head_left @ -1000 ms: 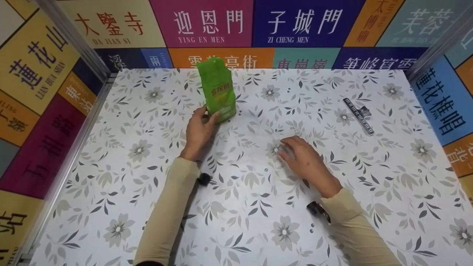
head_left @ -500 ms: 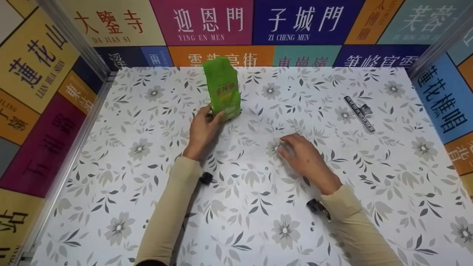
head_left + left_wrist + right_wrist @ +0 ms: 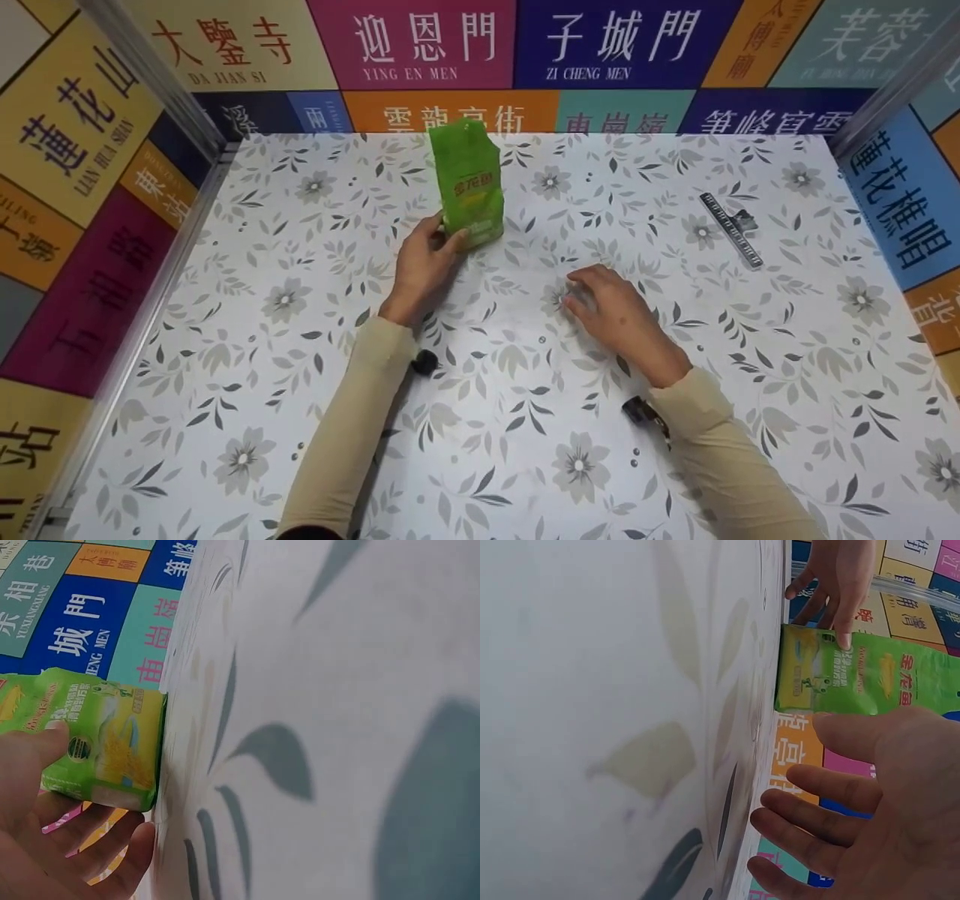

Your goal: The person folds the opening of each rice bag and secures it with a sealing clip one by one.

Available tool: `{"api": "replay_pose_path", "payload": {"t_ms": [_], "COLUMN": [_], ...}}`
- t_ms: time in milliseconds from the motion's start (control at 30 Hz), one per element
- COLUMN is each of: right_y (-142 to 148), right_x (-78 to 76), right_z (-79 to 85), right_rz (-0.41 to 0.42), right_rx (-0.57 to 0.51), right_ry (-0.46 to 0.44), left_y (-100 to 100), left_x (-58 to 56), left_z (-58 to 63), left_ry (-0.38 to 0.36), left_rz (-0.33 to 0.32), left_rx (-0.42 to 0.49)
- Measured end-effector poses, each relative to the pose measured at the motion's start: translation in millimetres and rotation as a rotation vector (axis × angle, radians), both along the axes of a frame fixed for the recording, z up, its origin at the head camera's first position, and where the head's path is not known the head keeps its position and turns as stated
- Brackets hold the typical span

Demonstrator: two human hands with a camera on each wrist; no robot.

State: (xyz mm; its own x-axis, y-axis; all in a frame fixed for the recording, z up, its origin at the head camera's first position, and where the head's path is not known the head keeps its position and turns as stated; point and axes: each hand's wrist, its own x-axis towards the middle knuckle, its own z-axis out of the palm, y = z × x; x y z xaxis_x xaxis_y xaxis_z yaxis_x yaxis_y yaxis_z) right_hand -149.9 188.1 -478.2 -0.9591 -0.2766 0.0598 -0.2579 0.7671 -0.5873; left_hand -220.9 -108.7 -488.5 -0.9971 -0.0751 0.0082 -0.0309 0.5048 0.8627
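My left grip (image 3: 424,262) pinches the nearly upright bag (image 3: 471,180) low, thumb on its front — toward the far side of the desk (image 3: 495,450). My right grip (image 3: 621,315) sits apart, relaxed, holding nothing. I'd squeeze lightly — base level, lest it tip.

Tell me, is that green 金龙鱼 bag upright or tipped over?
Upright: in the head view, the green 金龙鱼 bag has its lower end towards the tabletop and its lettering right way up.
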Motion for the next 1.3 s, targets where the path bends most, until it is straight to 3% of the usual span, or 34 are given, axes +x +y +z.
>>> {"api": "replay_pose_path", "payload": {"t_ms": [533,1300], "right_y": [3.2,-18.0], "right_x": [-15.9,-34.5], "right_z": [1.7,0.7], "right_rz": [0.011,0.058], "right_rx": [-0.032,-0.106], "right_ry": [-0.053,-0.039], "left_y": [8.2,11.7], "left_x": [4.2,5.8], "left_z": [-2.1,-2.3], "left_ry": [-0.008,0.010], "left_rz": [-0.041,-0.062], "left_rx": [0.025,0.013]}}
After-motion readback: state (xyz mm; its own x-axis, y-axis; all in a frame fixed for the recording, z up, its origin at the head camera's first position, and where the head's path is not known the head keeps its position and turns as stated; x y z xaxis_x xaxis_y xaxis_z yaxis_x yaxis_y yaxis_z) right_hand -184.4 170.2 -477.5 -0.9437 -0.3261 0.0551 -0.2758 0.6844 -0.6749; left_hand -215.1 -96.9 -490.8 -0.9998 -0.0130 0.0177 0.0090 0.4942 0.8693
